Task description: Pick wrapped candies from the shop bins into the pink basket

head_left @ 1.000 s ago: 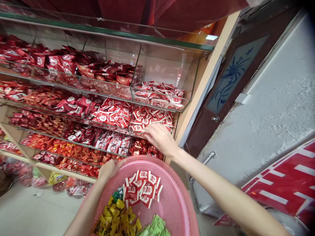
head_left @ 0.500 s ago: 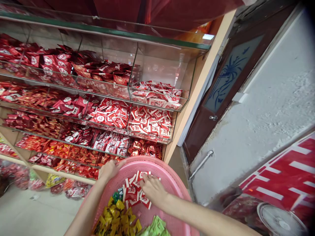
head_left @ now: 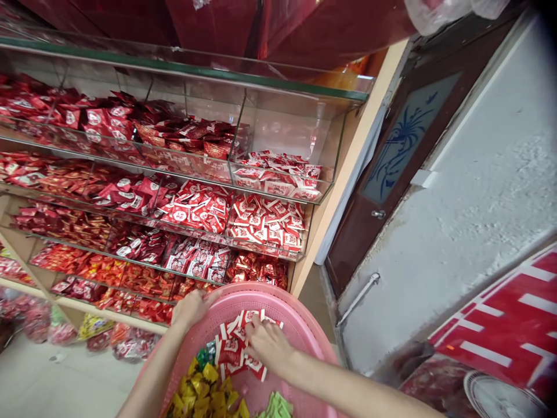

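Shelves (head_left: 191,65) behind the basket (head_left: 307,325) hold packets (head_left: 265,223), their print unreadable.

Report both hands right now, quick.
Left hand: on the rim of the pink basket.
Right hand: over the red-and-white packets inside, fingers bent; cannot tell if its grip holds any.
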The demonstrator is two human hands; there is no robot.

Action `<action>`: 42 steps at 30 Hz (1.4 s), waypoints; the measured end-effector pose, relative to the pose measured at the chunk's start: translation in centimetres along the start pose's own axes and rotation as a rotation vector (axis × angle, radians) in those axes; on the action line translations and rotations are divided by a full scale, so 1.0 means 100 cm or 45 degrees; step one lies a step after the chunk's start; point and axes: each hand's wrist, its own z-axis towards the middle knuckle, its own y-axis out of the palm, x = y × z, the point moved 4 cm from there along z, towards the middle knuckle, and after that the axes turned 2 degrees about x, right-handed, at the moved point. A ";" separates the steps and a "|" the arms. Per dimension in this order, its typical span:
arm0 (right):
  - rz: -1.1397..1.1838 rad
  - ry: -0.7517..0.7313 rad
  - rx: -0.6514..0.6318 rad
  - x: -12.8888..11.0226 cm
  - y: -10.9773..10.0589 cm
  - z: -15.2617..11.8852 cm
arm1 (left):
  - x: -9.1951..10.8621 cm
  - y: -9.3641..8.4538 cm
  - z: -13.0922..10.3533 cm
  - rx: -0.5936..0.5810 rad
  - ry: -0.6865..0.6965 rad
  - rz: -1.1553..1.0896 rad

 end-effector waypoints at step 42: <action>0.633 0.047 0.710 0.141 -0.181 0.081 | -0.006 -0.005 0.000 0.008 -0.024 -0.027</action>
